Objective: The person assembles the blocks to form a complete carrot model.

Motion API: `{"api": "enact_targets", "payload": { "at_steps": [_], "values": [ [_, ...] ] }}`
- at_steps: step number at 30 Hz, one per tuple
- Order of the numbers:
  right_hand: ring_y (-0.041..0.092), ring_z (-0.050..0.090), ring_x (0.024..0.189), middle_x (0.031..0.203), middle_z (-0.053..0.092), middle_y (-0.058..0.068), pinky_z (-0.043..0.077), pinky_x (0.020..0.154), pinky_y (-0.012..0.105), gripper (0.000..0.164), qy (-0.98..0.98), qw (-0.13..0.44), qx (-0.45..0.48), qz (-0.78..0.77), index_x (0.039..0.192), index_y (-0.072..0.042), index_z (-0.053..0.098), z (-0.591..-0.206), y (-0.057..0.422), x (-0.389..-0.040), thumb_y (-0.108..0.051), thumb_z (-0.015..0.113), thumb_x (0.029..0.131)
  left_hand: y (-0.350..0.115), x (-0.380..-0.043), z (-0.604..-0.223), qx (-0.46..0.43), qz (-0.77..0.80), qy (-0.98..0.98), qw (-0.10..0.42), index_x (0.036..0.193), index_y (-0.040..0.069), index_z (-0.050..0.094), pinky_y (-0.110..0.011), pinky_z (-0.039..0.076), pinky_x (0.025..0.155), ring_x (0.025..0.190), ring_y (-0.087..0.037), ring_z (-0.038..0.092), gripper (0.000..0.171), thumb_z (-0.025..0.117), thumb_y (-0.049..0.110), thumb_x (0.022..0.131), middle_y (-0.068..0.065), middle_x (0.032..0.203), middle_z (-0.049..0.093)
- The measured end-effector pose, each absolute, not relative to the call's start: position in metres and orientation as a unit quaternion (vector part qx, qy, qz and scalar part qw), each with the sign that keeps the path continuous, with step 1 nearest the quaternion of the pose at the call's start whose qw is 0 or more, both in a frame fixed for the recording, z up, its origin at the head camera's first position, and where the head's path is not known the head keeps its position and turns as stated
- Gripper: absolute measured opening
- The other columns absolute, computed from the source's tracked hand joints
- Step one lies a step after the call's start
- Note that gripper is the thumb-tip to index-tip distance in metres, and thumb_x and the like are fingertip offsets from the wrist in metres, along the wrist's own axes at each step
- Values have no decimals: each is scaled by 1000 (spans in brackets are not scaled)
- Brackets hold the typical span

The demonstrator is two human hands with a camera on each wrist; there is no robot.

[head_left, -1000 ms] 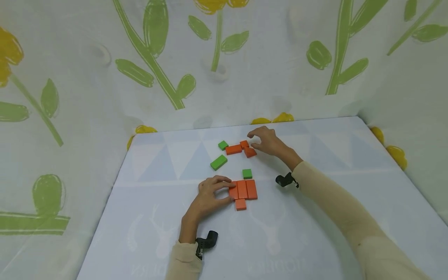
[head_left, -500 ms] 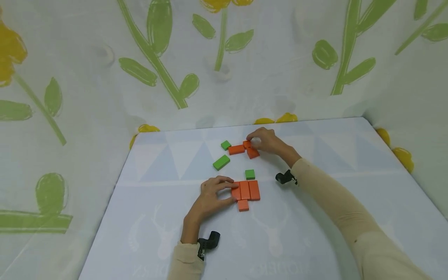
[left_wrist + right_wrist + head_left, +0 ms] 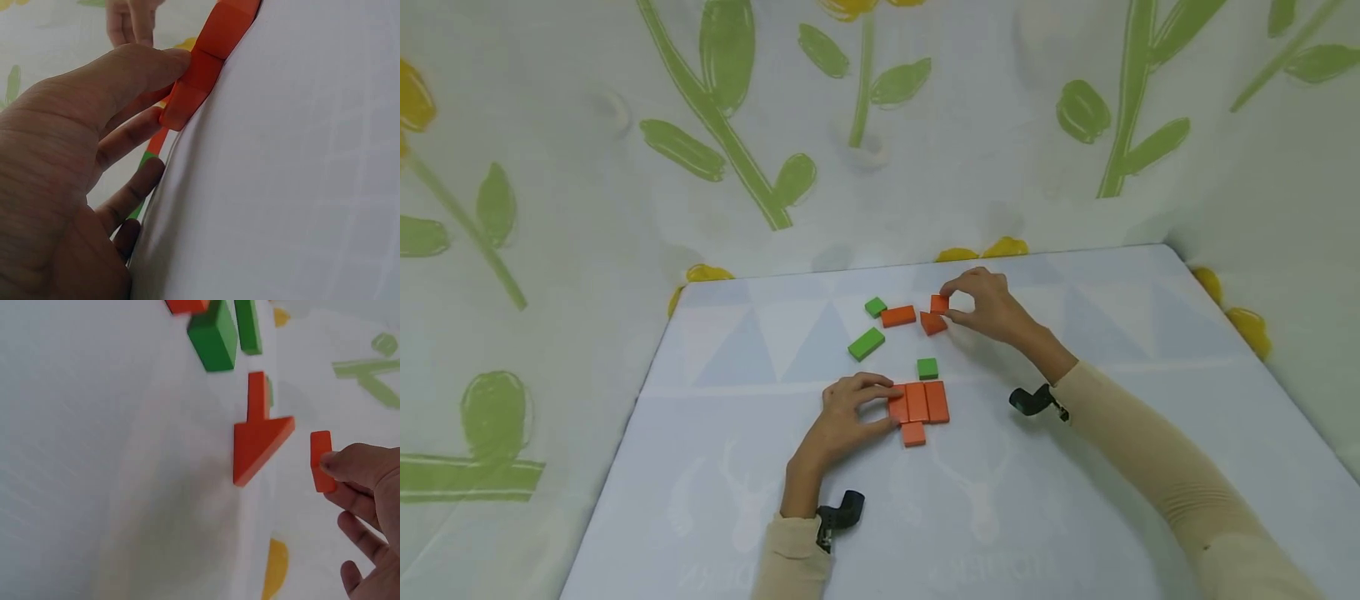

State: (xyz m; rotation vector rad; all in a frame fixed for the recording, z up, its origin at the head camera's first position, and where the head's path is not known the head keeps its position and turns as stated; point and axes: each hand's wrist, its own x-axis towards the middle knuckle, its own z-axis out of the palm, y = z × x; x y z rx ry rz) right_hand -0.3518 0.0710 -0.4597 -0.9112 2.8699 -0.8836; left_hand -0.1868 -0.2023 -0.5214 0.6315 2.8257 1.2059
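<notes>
In the head view, three orange rectangular blocks [image 3: 917, 403] lie side by side on the table. My left hand [image 3: 847, 417] holds the leftmost block [image 3: 897, 407] at its two ends, thumb near, fingers far. A small orange block [image 3: 913, 434] adjoins the row's near side, and a green square block [image 3: 927, 368] sits just beyond it. Farther back, my right hand [image 3: 992, 308] pinches a small orange block [image 3: 939, 303] between thumb and fingers. The right wrist view shows this small block [image 3: 321, 459] beside an orange triangular block [image 3: 259, 447], with a gap between them.
Left of the triangular block lie an orange rectangular block [image 3: 898, 317], a small green block [image 3: 876, 307] and a longer green block [image 3: 867, 344]. A flower-patterned cloth wall [image 3: 955, 167] rises behind the table [image 3: 1060, 508].
My right hand has taken hold of the small orange block and moved it slightly away from the orange rectangular block. The left hand keeps its place at the row.
</notes>
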Motion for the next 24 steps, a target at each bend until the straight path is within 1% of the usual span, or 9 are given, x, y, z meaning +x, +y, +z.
{"api": "enact_targets", "payload": {
  "at_steps": [5, 13, 16, 19, 24],
  "values": [
    [27, 46, 120, 113, 69, 3, 27, 100, 58, 33, 900, -12, -319, -297, 117, -10, 70, -453, 75, -323, -12, 80, 86, -203, -187, -522, 203, 384, 901, -3, 126, 27, 71, -53, 17, 107, 126, -19, 46, 38, 76, 32, 89, 9, 131, 56],
    [25, 48, 118, 111, 69, 0, 29, 97, 57, 35, 882, -32, -360, -302, 117, -12, 71, -450, 75, -281, -12, 82, 84, -202, -187, -522, 202, 384, 901, 3, 126, 28, 71, -51, 17, 106, 127, -18, 44, 38, 76, 29, 88, 9, 131, 56],
    [24, 50, 116, 108, 70, -3, 30, 97, 56, 32, 873, -39, -379, -305, 113, -14, 71, -452, 75, -267, -13, 82, 83, -201, -187, -521, 202, 383, 901, 8, 127, 28, 70, -51, 17, 107, 127, -18, 44, 38, 75, 29, 89, 9, 132, 56],
    [22, 49, 117, 106, 69, -6, 30, 97, 54, 31, 866, -44, -395, -304, 112, -16, 71, -456, 76, -253, -14, 83, 83, -201, -187, -521, 203, 385, 900, 7, 127, 27, 70, -52, 18, 107, 127, -19, 45, 38, 76, 29, 89, 8, 132, 56],
    [18, 48, 117, 109, 68, -9, 29, 97, 50, 33, 862, -40, -407, -299, 114, -17, 71, -462, 79, -232, -15, 83, 83, -201, -188, -520, 205, 384, 900, 1, 125, 26, 71, -52, 18, 107, 126, -20, 46, 37, 77, 28, 89, 8, 131, 57]
  ]
}}
